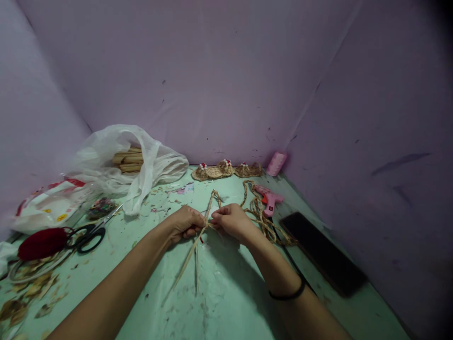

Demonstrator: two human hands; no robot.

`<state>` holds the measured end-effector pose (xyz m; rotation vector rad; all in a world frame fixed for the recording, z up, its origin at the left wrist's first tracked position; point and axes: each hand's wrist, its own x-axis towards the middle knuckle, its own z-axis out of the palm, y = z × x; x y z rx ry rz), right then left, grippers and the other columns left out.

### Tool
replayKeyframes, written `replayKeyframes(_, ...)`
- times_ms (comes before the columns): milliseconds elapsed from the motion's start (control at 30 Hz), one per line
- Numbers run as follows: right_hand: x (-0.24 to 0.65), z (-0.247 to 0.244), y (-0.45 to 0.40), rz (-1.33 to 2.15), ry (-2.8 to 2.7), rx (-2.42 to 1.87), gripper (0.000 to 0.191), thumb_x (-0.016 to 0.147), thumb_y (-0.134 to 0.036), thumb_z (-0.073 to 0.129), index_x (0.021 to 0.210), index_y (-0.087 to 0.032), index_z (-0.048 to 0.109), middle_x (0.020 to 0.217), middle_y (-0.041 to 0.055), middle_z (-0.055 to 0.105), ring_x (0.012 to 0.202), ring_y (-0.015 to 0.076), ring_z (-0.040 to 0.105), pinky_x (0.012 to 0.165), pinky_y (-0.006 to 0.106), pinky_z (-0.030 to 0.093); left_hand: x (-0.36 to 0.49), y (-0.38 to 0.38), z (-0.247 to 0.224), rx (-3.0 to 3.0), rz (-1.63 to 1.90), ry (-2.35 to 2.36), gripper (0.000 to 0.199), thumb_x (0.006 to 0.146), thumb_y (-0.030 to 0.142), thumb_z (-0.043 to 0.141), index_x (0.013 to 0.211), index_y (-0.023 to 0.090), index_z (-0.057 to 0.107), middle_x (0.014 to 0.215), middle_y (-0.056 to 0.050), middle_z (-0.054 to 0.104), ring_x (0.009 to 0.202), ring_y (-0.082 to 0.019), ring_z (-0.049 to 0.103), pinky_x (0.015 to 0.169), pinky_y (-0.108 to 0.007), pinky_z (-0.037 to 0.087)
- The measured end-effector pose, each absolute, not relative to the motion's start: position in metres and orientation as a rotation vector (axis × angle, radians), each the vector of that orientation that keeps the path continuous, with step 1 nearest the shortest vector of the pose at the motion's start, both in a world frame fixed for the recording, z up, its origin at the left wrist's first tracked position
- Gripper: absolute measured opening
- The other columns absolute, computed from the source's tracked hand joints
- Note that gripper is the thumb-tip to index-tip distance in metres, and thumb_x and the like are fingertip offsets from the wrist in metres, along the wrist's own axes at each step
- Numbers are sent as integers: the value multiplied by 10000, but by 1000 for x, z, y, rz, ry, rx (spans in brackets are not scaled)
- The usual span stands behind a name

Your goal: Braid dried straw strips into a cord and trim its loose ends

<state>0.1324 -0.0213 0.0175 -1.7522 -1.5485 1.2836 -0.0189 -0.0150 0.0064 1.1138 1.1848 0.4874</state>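
Observation:
Both hands meet over the middle of the green surface, working on a braid of dried plant fibre [210, 202]. My left hand [188, 221] is closed on the braid's near end, its fingers curled. My right hand [230, 220] pinches the fibre strands just beside it. Loose pale strands [191, 255] hang from between the hands toward me. The finished braid runs away from the hands and bends back in a loop. A small red bit [201, 240] shows just below the fingers.
At left lie black scissors [92, 233], red yarn [42, 244] and a white plastic bag [155, 165] holding dried stalks [129, 159]. Small woven slippers [215, 171] line the back wall. At right are a pink glue gun [271, 198], coiled braid [260, 215], a pink roll [276, 163] and a black slab [322, 252].

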Motion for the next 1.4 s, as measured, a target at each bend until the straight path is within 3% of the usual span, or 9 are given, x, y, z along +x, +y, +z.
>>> replayKeyframes(233,120,0,-25,1406,-1471,-1721,122,564,-98,548,449,-131,528,329,-77,348,342,38,275,365,190,181,-18,-17,12,1337,352,1350,92,503,199,498,460,123,528,335,34,405,281,-48,280,321,-197,162)
replayKeyframes(367,120,-1,-24,1500,-1393,-1682,120,542,-95,510,432,-142,493,318,-78,331,314,38,233,350,205,148,-16,-26,31,1636,178,1512,132,530,182,489,426,124,545,330,13,410,340,-73,340,382,-209,245)
replayKeyframes(500,119,2,-27,1597,-1278,-1610,95,538,-101,475,455,-146,480,319,-74,329,305,43,221,344,203,129,-1,-45,40,1907,105,1756,139,569,189,494,582,136,622,517,-48,563,531,-164,524,477,-233,320)
replayKeyframes(667,121,3,-32,1634,-1193,-1514,83,520,-83,431,473,-138,472,346,-64,343,329,39,217,360,197,124,19,-64,27,2113,171,1826,207,615,168,495,750,142,649,713,-134,618,694,-258,575,573,-290,354)
replayKeyframes(800,123,1,-33,1668,-1184,-1461,62,505,-91,446,477,-143,464,352,-76,334,335,38,206,366,200,116,14,-60,28,2023,337,1715,56,558,152,556,573,140,609,534,-61,547,568,-186,530,530,-248,324)
replayKeyframes(900,125,3,-34,1697,-1197,-1405,33,534,-139,487,512,-150,464,372,-86,337,343,34,196,374,194,134,0,-48,38,1785,364,1611,144,590,213,548,471,132,547,389,0,443,407,-114,439,440,-217,277)
replayKeyframes(1033,128,5,-34,1712,-1261,-1339,85,564,-202,520,523,-154,462,385,-82,361,353,36,225,383,189,158,-7,-33,38,1263,516,1561,115,628,186,485,607,119,575,441,-1,520,339,-92,419,367,-202,259)
replayKeyframes(1133,131,4,-32,1699,-1339,-1336,47,565,-183,519,546,-144,500,399,-70,403,359,40,252,387,189,171,-3,-29,25,1055,440,1389,68,588,136,495,545,107,539,448,-19,537,343,-81,430,353,-192,275)
replayKeyframes(1400,136,-9,-25,1197,-1807,-1480,53,568,-96,544,575,-131,583,491,-29,522,494,83,417,471,188,276,5,-32,10,1083,552,1498,191,510,86,495,378,152,374,269,70,280,271,-34,210,323,-193,115)
